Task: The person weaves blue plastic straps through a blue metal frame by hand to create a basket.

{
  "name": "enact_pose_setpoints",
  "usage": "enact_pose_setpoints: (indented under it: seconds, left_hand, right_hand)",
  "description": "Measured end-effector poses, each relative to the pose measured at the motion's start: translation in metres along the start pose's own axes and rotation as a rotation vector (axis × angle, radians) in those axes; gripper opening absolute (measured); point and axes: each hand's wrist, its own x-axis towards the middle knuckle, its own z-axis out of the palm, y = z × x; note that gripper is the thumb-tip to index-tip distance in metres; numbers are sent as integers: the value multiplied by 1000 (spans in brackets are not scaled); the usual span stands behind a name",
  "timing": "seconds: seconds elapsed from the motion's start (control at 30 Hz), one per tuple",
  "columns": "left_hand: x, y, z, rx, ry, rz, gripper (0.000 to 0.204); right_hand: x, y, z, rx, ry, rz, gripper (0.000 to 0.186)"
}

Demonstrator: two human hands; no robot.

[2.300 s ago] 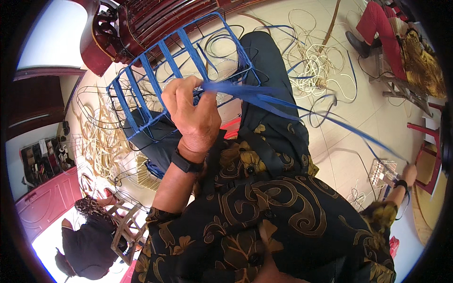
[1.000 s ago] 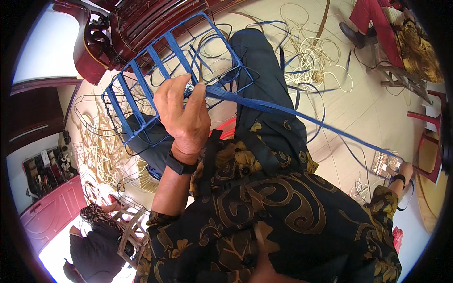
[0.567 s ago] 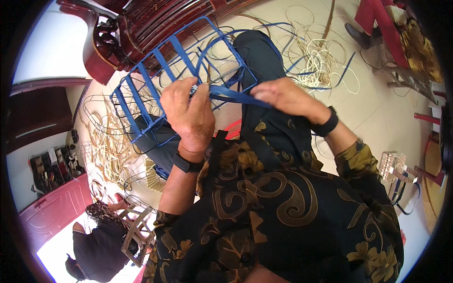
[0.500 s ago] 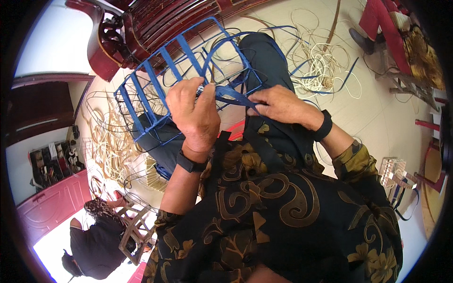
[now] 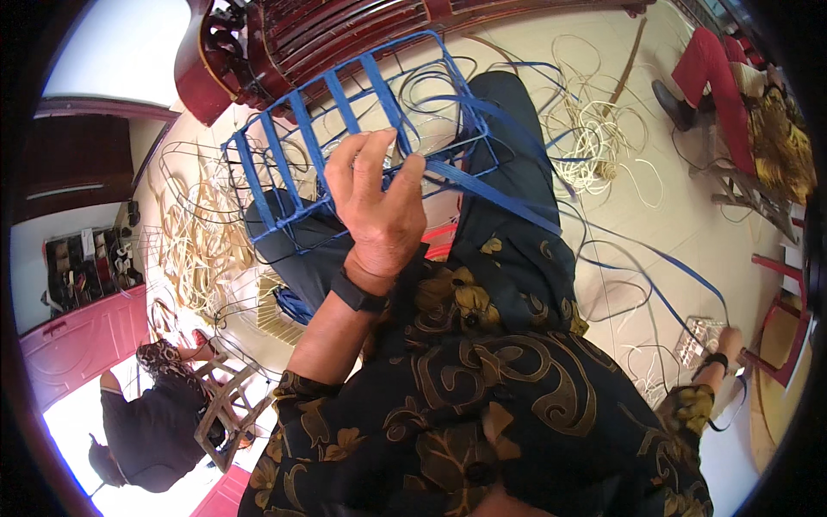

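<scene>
A black shirt (image 5: 534, 405) patterned with gold-brown scrolls and flowers, dark trousers (image 5: 510, 142), a black wristband (image 5: 357, 294) at left and apparently a similar dark band (image 5: 717, 359) farther right.

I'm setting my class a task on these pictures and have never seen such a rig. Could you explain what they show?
There is no machine: a person works bare-handed. The view comes from a wide fisheye camera worn on the head, looking down, so straight edges bend. A slatted blue frame lies over the person's legs. The left hand holds blue strips at the frame's near side. Some run out toward the right hand, stretched far right; its grip is too small to make out. Cream strands lie on the tiled floor.
</scene>
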Motion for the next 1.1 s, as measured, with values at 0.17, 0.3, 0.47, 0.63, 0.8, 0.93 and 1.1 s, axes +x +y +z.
enact_pose_setpoints:
  seconds: [0.17,0.3,0.47,0.63,0.8,0.93,1.1]
  left_hand:
    - [26,29,4,1,-63,175,24]
    - [18,28,-4,38,-58,135,21]
    - [21,24,1,24,-87,139,23]
    - [16,18,5,18,-40,143,24]
    - [15,16,9,-11,-9,146,23]
    - [16,21,7,-3,11,154,23]
    - [24,37,4,94,1,205,24]
  right_hand:
    - [-44,-59,15,301,-76,384,27]
    - [8,-304,-198,1172,263,-294,27]
    - [-62,-510,-406,1676,6,-1223,24]
    - [-102,-575,-450,1298,2,-1408,24]
    - [-91,-535,-424,1455,-105,-1432,28]
    - [-82,-480,-388,1302,-10,-1240,26]
    - [-1,-320,-152,936,278,-528,25]
